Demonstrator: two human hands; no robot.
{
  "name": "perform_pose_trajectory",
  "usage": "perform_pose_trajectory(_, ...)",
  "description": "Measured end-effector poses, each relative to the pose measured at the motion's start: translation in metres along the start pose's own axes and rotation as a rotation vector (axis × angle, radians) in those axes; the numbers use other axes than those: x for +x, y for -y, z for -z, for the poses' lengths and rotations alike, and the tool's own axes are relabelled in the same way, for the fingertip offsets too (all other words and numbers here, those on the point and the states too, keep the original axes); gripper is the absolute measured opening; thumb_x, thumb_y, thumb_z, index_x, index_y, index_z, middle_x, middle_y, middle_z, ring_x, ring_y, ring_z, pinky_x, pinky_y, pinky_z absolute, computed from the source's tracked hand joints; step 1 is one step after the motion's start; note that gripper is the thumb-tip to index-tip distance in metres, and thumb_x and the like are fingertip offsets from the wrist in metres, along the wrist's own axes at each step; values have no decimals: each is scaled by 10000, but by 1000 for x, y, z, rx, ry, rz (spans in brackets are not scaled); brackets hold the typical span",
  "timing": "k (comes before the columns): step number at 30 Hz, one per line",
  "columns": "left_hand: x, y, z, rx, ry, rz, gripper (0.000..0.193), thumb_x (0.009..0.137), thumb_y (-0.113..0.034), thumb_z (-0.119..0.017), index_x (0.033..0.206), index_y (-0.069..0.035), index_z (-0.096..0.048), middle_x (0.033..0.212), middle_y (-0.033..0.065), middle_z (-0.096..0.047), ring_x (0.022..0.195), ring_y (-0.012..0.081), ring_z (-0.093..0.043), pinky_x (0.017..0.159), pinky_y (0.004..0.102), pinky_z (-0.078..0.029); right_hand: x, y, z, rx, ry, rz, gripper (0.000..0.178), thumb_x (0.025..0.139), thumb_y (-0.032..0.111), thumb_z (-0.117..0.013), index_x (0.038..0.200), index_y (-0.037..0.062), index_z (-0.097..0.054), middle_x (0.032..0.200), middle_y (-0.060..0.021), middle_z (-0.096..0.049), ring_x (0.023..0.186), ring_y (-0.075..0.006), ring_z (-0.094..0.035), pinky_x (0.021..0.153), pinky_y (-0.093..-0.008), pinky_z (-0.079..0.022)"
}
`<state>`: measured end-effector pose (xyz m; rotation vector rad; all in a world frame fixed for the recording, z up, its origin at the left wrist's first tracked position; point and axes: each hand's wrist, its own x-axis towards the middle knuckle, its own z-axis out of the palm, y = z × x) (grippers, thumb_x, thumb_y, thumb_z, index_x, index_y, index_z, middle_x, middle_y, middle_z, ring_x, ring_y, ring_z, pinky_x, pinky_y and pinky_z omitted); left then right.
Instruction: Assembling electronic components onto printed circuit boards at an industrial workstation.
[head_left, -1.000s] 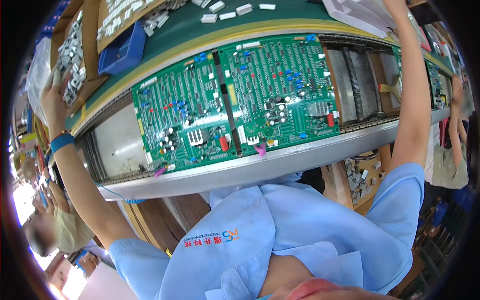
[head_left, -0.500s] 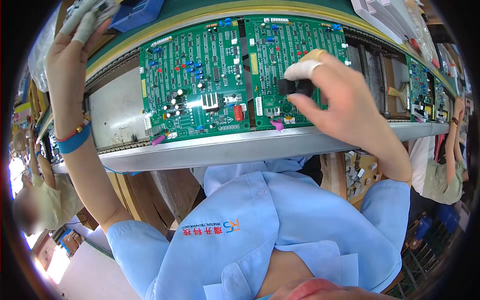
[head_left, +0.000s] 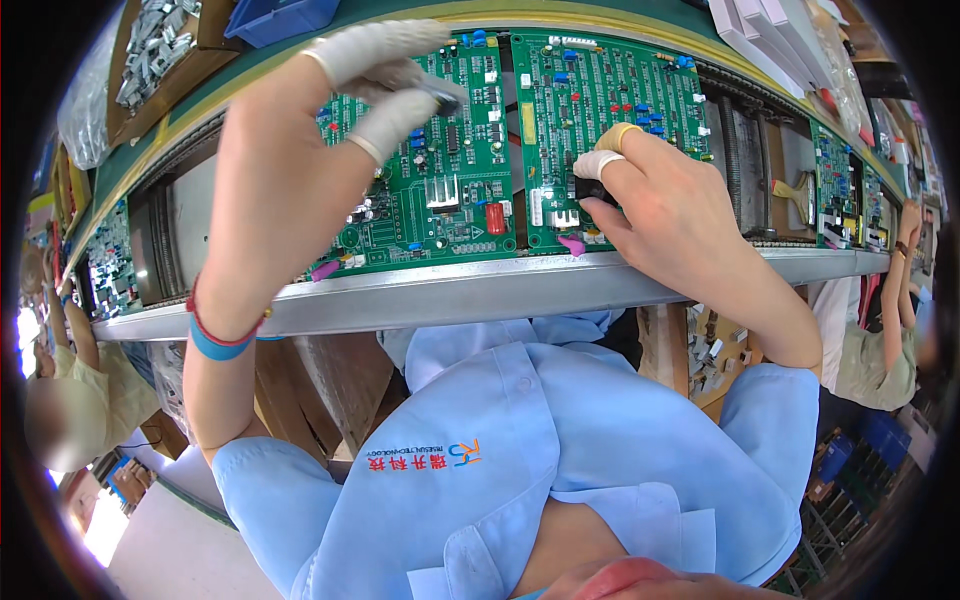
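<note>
My left hand [head_left: 290, 170], with white covers on its fingers, reaches over the left green circuit board [head_left: 468, 160]. Its fingertips pinch a small silvery metal piece [head_left: 443, 92], partly blurred. Above the lower left part of the right circuit board [head_left: 640, 95], my right hand [head_left: 665, 190] grips a black block-shaped component [head_left: 590, 188] between thumb and covered fingers. That block is mostly hidden by the fingers, and I cannot tell whether it touches the board. A finned heat sink [head_left: 441, 194] and a red component [head_left: 495, 218] stand on the left board.
Both boards ride on a conveyor with a metal front rail [head_left: 480, 280]. At the far left, a cardboard box [head_left: 205, 45] holds many silvery metal parts beside a blue bin [head_left: 275, 22]. A brush [head_left: 797, 195] lies to the right. Other people work at both ends.
My left hand has come from the upper left to above the left board, carrying metal. My right hand has lowered slightly with the black component. Both boards have shifted slightly right.
</note>
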<state>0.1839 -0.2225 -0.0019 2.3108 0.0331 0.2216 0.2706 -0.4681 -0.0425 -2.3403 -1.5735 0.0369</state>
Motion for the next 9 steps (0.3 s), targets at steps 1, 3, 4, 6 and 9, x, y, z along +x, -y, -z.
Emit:
perform_pose_trajectory(1, -2, -2, -5, 22, 4, -43, 400, 807, -14, -671, 1202, -50, -615, 1014, 59, -674, 898, 118, -598, 849, 267, -467, 0, 0, 0, 4, -2, 1, 149, 726, 87, -666, 797, 17, -556, 795, -79, -489, 754, -228, -590, 543, -343, -494)
perform_pose_trajectory(3, -2, -3, -14, 42, 15, -90, 429, 781, -6, -685, 1201, -72, -621, 975, 52, -678, 855, 116, -591, 834, 272, -463, -1, 1, 1, -17, 56, -50, 288, 685, 62, -724, 945, 40, -600, 908, -59, -556, 790, -240, -601, 599, -333, -502)
perform_pose_trajectory(4, -1, -3, -18, 137, 30, -152, 440, 767, -2, -692, 1195, -75, -623, 953, 53, -676, 850, 125, -588, 836, 276, -458, -1, 1, 2, -16, 55, -57, 288, 685, 62, -724, 945, 40, -600, 908, -59, -556, 790, -240, -601, 599, -333, -502)
perform_pose_trajectory(6, 0, -5, -26, 236, 49, -216, 460, 741, 4, -711, 1182, -97, -632, 922, 54, -674, 873, 159, -573, 866, 288, -434, -2, 1, 3, -64, 107, -38, 279, 697, 68, -715, 951, 38, -605, 927, -57, -555, 802, -238, -601, 602, -331, -503)
perform_pose_trajectory(9, 4, -12, -33, 251, 109, -195, 468, 744, -6, -712, 1191, -115, -630, 926, 54, -680, 954, 169, -560, 932, 301, -393, -3, -2, 1, -58, 111, -49, 274, 703, 75, -712, 954, 40, -607, 933, -66, -554, 810, -239, -603, 604, -333, -503)
